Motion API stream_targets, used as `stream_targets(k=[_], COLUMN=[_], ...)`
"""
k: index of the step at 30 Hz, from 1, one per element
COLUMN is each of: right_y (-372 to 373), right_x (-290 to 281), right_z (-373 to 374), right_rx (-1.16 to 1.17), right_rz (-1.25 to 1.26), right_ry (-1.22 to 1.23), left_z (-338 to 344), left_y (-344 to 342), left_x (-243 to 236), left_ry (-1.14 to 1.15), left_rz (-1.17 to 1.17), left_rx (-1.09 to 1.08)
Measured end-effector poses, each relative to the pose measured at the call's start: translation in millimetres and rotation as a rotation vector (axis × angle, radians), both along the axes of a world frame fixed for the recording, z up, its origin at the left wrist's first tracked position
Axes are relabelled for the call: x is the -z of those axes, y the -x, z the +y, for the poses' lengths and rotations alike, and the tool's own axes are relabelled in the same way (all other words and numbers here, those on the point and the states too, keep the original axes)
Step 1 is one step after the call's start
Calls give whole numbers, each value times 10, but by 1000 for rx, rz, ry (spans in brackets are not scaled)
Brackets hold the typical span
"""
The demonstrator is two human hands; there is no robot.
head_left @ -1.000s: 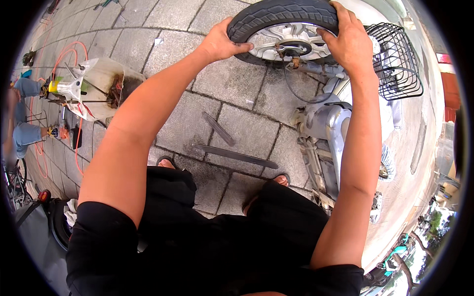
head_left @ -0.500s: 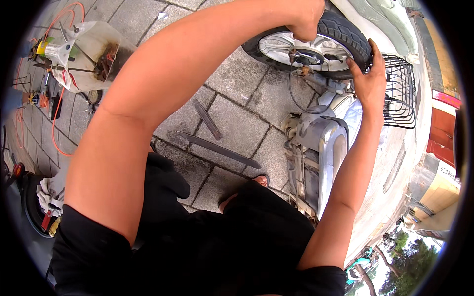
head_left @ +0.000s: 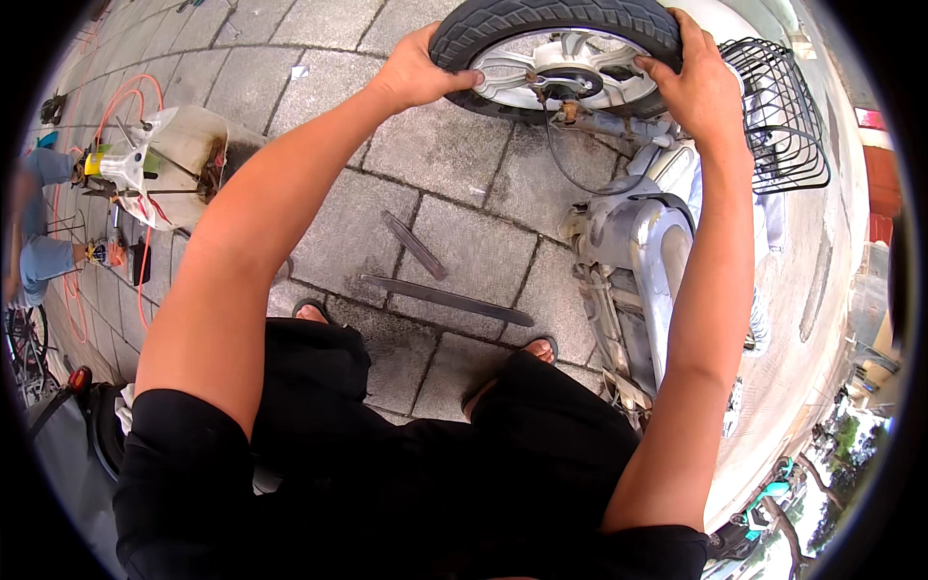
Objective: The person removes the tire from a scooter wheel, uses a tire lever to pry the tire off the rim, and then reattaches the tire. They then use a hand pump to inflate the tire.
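A scooter wheel stands at the top centre, its black treaded tyre (head_left: 570, 17) around a silver spoked rim (head_left: 503, 60). My left hand (head_left: 421, 72) is closed round the left side of the tyre, thumb at the rim's edge. Across from it, my right hand (head_left: 704, 92) grips the right side, fingers over the tread and thumb on the sidewall. The wheel's dark hub (head_left: 570, 82) is joined to a greyish fork arm (head_left: 623, 124), and a thin black cable (head_left: 570, 172) loops down from it. Both hands' fingertips are partly hidden behind the tyre.
The silver scooter body (head_left: 657, 237) lies at the right beside a black wire basket (head_left: 788, 116). Two dark flat strips (head_left: 449, 300) rest on the grey paving (head_left: 454, 232). A translucent container (head_left: 184, 155), an orange hose (head_left: 126, 92) and another person's legs (head_left: 43, 242) are at left.
My left hand has moved from the top of the wheel down to the tyre's left side. My right hand stays on the right side. The view has shifted a little.
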State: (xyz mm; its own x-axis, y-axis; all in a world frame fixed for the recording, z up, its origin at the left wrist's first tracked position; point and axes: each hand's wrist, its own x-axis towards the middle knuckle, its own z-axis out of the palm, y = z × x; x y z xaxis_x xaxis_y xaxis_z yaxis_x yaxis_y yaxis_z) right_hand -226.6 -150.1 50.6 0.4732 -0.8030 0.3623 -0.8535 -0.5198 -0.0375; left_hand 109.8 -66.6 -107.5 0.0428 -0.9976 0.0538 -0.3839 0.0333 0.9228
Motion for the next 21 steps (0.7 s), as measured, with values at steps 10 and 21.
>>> stream_targets(k=[10, 21], right_y=[-61, -453], right_x=[-172, -307], right_z=[35, 172], right_rx=[-123, -108], right_rz=[-5, 162], right_ry=[30, 60], left_z=[-259, -61], left_y=[477, 293], left_x=[-1620, -1015], left_ry=[-40, 597], left_rz=[-768, -344], left_rx=[89, 7])
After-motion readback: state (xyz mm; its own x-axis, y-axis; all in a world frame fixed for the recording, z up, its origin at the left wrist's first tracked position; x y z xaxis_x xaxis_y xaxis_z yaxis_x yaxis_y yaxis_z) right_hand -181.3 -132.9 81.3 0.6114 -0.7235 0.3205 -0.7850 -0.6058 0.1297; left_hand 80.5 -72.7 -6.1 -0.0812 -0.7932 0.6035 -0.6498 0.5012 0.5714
